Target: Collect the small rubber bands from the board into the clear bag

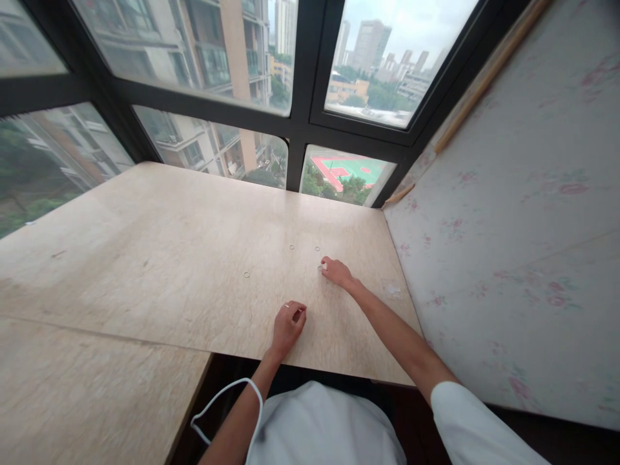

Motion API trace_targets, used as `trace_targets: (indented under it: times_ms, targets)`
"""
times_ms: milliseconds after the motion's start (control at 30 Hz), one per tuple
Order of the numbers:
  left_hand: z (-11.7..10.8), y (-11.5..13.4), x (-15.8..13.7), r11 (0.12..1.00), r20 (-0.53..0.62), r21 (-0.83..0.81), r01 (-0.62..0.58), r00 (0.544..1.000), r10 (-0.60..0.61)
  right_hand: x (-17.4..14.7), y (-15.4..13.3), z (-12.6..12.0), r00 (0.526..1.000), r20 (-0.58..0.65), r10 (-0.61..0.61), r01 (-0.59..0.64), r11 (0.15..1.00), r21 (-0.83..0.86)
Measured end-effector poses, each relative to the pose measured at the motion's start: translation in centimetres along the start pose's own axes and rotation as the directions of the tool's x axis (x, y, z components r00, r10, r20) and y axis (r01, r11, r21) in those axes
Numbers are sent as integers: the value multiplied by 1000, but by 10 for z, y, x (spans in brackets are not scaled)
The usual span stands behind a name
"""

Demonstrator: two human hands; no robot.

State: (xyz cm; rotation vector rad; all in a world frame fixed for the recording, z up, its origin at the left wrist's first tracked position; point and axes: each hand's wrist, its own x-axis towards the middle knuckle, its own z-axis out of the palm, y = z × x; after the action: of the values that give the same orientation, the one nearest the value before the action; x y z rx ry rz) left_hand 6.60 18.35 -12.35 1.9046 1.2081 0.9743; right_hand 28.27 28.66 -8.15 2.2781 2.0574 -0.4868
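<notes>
My right hand (pixel 336 271) is over the table with its fingers curled and the fingertips closed at a small thin ring (pixel 320 267). Just beyond it, a second small ring (pixel 317 248) lies flat on the tabletop. Another ring (pixel 291 247) is to the left of that one, and a further ring (pixel 247 274) rests farther left and closer to me. My left hand (pixel 288 326) hovers at or rests on the near part of the table, thumb and index finger pinched together. Whatever those fingers hold, if anything, is too small to make out. A band shows on one left finger.
The pale marbled table (pixel 194 226) reaches to dark-framed windows (pixel 300 97). A flowered wall (pixel 508 226) borders it on the right. A clear, shiny patch (pixel 391 289) lies near that wall. A white cable (pixel 227 387) loops by my left forearm. A lower-left board (pixel 97 387) adjoins the table.
</notes>
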Motion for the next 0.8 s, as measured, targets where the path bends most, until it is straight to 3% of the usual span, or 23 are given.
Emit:
trace_targets:
  times_ms: [333,500,667,800]
  targets:
    - [-1,0,-2,1000,-11,-30,-7,1000,6,7,5,-3,996,68,-53,50,998,48]
    - [-2,0,-2,1000,-11,-24,-10,1000,10,-6,6,3,999,10,-35,34,991,131]
    - [-1,-1,-3,1000,-12,-24,-6,1000,6,-22,8,6,998,-63,-26,42,959,280]
    - [-1,-1,-2,1000,-9,-25,-5,1000,5,-37,12,3,997,-77,-9,44,885,463]
